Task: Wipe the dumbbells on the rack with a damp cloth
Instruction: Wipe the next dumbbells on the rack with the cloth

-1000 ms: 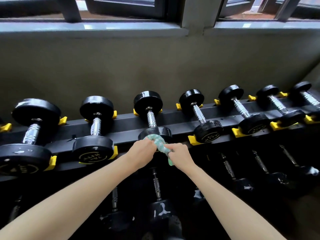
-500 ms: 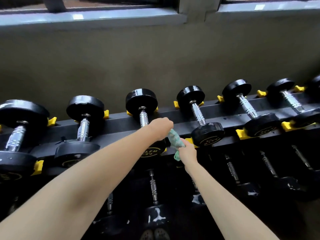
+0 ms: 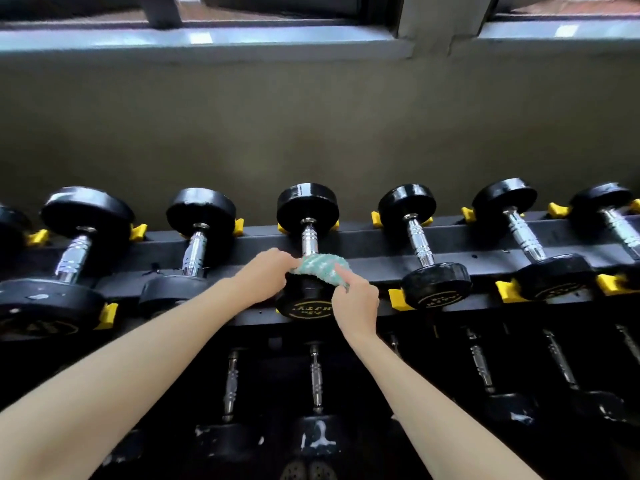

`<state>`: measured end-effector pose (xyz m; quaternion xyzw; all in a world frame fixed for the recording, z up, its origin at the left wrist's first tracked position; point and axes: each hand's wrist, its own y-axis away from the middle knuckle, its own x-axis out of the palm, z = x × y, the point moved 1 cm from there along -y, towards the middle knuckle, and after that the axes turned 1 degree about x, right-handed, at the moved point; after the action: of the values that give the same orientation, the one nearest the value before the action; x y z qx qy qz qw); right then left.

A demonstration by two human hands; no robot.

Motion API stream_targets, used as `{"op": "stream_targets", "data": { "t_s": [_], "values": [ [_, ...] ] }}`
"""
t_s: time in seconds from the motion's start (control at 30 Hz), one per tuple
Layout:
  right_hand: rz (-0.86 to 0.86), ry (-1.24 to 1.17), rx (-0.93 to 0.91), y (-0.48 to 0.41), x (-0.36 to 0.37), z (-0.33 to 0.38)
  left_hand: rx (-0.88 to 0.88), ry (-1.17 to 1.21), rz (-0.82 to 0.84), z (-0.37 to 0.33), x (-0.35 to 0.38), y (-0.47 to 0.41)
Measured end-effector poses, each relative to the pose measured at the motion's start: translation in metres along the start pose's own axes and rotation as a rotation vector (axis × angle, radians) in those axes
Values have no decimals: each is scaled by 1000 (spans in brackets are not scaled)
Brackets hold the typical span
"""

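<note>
Across the top runs a pale window ledge, glare bouncing off it, dark window frames above. Upper right, a cracked concrete pillar splits the ledge. Below, a dull olive wall fills mid-frame. At bottom centre, two shoe toes peek in.

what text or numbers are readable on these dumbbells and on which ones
"7.5": yellow print on the near end of the dumbbell under the cloth; letters beside it too blurred.
Yellow print on the next dumbbell to its right: too blurred to read.
Nothing else legible.
</note>
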<state>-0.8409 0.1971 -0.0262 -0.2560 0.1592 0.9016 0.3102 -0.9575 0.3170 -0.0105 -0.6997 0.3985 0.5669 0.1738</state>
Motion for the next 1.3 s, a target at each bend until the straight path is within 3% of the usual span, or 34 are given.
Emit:
{"op": "stream_targets", "data": {
  "t_s": [0.3, 0.43, 0.63, 0.77, 0.97, 1.07, 1.17, 1.3],
  "values": [
    [103, 316, -497, 11, 32, 21, -277, 255, -208, 15, 39, 43],
    [337, 430, -582, 7, 48, 29, -359, 330, -215, 13, 55, 53],
    [602, 595, -572, 7, 40, 48, -385, 450, -47, 14, 64, 68],
    [723, 548, -406, 18, 36, 56, -408, 325, 61, 3, 56, 81],
    [563, 396, -171, 11, 35, 70, -523, 406, -254, 34, 1, 81],
    [504, 289, -140, 21, 48, 71, -457, 401, -383, 45, -38, 71],
    [373, 88, -101, 33, 73, 68, -346, 321, -347, 56, -56, 57],
    [228, -48, 4, 37, 107, 57, -226, 231, -157, 72, -59, 31]
  ]
}}
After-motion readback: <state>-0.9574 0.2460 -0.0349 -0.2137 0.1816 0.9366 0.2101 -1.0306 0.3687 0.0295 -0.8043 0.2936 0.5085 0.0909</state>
